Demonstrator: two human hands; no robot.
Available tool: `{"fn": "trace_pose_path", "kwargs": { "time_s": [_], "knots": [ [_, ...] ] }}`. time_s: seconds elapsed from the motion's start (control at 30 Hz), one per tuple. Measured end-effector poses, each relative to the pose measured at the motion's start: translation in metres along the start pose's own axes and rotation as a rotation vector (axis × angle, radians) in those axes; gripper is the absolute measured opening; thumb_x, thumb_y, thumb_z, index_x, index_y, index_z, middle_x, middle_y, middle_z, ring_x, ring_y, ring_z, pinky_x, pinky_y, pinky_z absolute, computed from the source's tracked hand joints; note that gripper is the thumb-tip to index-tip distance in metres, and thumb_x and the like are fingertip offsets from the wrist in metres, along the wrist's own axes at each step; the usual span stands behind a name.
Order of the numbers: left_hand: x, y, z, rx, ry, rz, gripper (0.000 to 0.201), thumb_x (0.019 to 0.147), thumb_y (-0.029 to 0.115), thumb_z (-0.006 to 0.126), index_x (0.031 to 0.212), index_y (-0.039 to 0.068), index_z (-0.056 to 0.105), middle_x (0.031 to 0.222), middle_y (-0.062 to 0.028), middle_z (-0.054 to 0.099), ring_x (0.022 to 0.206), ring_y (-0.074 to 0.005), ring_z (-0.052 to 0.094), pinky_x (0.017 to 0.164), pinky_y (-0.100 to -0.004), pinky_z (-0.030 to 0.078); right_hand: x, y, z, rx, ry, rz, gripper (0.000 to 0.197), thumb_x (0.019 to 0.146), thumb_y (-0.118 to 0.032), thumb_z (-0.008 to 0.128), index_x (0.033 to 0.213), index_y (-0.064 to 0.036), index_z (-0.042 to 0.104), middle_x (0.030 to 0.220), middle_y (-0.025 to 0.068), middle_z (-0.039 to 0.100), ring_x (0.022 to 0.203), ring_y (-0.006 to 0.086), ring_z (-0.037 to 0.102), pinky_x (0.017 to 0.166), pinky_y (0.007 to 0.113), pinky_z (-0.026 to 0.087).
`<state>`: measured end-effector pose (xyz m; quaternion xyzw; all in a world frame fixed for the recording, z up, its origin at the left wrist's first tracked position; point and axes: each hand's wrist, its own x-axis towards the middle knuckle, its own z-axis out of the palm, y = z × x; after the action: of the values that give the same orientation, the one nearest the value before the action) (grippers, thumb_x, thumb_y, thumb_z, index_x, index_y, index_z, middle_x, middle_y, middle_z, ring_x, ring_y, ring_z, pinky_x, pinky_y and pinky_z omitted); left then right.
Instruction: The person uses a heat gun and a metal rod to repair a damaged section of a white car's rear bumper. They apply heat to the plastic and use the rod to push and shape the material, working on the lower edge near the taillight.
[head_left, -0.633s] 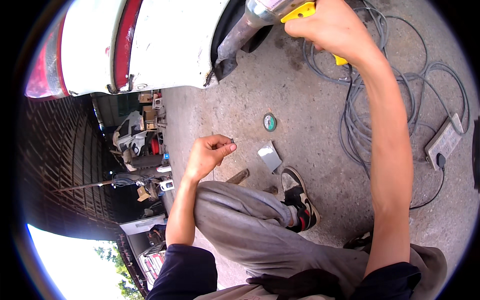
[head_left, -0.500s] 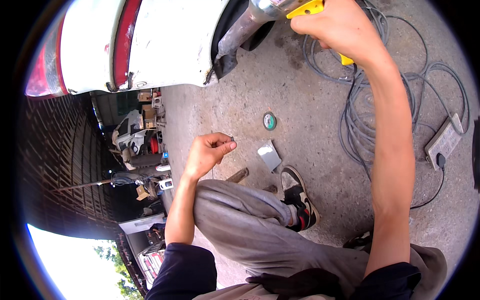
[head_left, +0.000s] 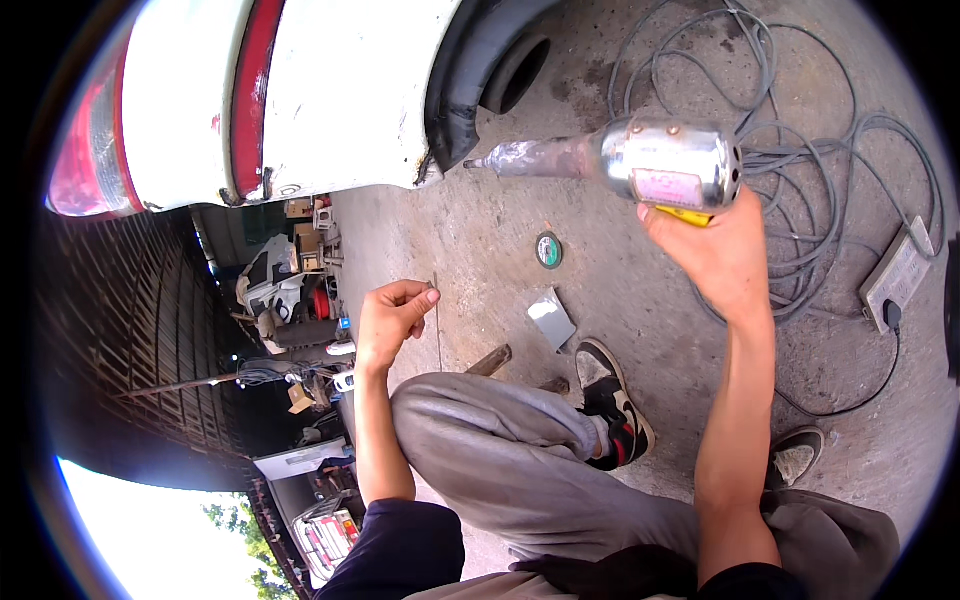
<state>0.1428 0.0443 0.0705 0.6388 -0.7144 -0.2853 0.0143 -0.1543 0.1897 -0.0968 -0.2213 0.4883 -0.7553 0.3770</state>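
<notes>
My right hand (head_left: pixel 722 262) grips the yellow handle of a heat gun (head_left: pixel 670 150) with a shiny metal barrel. The gun's narrow nozzle points left, its tip beside the dark wheel-arch edge of a white car body (head_left: pixel 350 90). Whether the tip touches that edge, I cannot tell. The lower corner of the white panel is chipped and dark. In my left hand (head_left: pixel 386 322), thumb and fingers pinch a thin dark rod (head_left: pixel 438 335) that hangs down toward my knee.
On the concrete floor lie a round green-centred disc (head_left: pixel 548 250), a grey-white flat packet (head_left: pixel 552 318) and coiled grey cable (head_left: pixel 800 200). A power strip (head_left: pixel 897 272) with a black plug is at the right. A wooden stool leg (head_left: pixel 490 360) shows by my knee.
My right hand has drawn the heat gun down toward me, turning its nozzle to point left, away from the wheel-arch edge. My left hand has shifted slightly, still pinching the rod.
</notes>
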Motion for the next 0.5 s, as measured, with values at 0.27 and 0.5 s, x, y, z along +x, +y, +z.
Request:
{"fn": "trace_pose_path", "kwargs": {
  "time_s": [0.27,0.5],
  "knots": [
    [-0.008,-0.022,-0.007,-0.082,0.017,-0.095,0.024,0.086,0.02,0.077,0.092,-0.002,0.07,0.057,0.0018,0.055,0.046,-0.0059,0.046,0.043,-0.0217,0.031,-0.069,0.054,0.065,0.096,-0.107,-0.07,0.04,0.07,-0.014,0.082,0.1,-0.0028,0.059,0.083,0.0135,0.068,0.073,0.0269,0.07,0.064,0.033,0.052],
    [-0.012,-0.022,-0.01,-0.109,-0.025,-0.139,0.023,0.087,0.021,0.077,0.089,-0.001,0.07,0.057,0.0021,0.055,0.046,-0.0059,0.046,0.044,-0.022,0.031,-0.075,0.024,0.1,-0.064,0.038,-0.221,0.04,0.068,-0.015,0.084,0.096,-0.0029,0.058,0.077,0.0131,0.066,0.066,0.0268,0.069,0.057,0.034,0.052]
  ]
}}
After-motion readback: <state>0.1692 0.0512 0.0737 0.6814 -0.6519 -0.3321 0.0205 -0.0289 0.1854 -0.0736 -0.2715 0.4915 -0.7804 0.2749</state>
